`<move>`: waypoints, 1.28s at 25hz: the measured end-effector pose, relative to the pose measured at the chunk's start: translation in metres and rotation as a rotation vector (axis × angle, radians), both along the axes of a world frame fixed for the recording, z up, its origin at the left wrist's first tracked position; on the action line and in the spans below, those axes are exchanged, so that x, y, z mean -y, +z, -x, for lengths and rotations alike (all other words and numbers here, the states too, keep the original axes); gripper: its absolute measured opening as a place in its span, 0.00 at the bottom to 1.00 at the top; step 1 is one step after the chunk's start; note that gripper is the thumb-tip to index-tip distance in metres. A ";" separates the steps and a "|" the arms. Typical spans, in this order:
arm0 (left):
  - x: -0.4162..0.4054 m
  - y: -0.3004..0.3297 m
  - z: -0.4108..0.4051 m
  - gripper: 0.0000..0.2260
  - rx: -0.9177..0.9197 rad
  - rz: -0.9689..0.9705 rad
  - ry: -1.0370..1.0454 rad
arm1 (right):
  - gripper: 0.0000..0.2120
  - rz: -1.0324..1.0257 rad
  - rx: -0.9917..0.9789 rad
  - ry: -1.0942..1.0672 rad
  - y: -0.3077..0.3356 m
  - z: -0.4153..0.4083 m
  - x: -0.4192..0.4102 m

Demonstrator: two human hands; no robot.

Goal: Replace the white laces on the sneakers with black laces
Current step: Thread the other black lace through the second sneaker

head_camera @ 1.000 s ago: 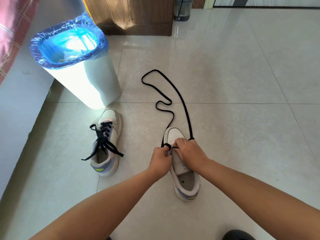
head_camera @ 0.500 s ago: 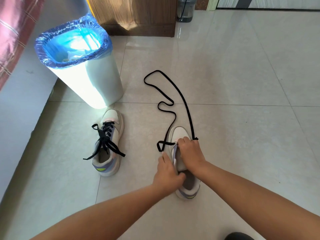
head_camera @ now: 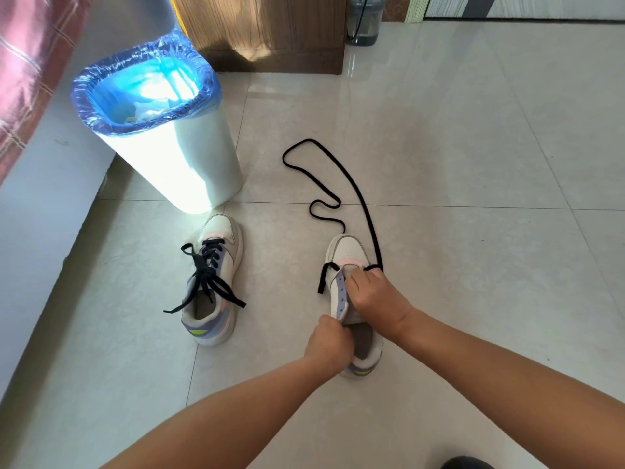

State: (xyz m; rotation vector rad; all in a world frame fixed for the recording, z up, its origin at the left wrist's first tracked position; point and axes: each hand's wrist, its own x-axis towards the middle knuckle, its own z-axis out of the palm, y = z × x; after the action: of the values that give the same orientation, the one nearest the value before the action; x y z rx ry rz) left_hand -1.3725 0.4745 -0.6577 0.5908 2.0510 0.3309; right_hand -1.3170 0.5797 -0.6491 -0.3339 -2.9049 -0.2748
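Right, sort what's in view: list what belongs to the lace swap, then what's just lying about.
Job:
- right sneaker, being laced
- loose black lace
- left sneaker, already black-laced
- left hand and right hand, both gripping the right sneaker

Lying about:
- white bin with blue liner
- wooden cabinet
- water bottle

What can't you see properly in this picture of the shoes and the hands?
Head view only:
- Front eyelets of the white sneaker being laced: covered by the right hand.
- Where the long black lace goes in: hidden under that hand.
- What the left hand pinches on the shoe's edge: fingers curl over it.
- Inside the white bin with the blue bag: glare, contents unclear.
- Dark object at the bottom edge: cut off.
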 end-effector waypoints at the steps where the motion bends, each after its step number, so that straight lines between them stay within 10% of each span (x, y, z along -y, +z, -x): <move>1: 0.002 0.001 0.000 0.11 0.013 0.004 -0.003 | 0.17 -0.019 -0.050 0.040 -0.003 -0.001 0.002; 8: 0.001 0.019 0.021 0.18 0.073 0.017 -0.197 | 0.11 0.465 0.041 0.049 -0.006 -0.008 -0.008; 11: -0.019 0.019 0.051 0.13 -0.264 -0.312 -0.245 | 0.05 0.863 -0.025 -0.181 -0.006 -0.007 -0.001; 17: -0.027 0.007 0.062 0.09 -0.114 -0.468 -0.204 | 0.05 1.350 -0.203 -0.633 -0.009 -0.004 -0.005; 27: -0.028 -0.007 0.059 0.02 0.183 -0.472 0.373 | 0.15 1.617 -0.415 -0.775 -0.016 -0.001 -0.005; 32: -0.027 -0.012 0.058 0.03 0.214 -0.481 0.347 | 0.10 1.651 -0.455 -0.788 -0.016 0.006 -0.003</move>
State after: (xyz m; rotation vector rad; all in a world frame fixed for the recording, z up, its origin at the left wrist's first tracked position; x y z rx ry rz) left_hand -1.4308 0.5017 -0.6696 0.4530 1.8636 1.0657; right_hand -1.3233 0.5826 -0.6654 -1.4147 -1.6930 1.8194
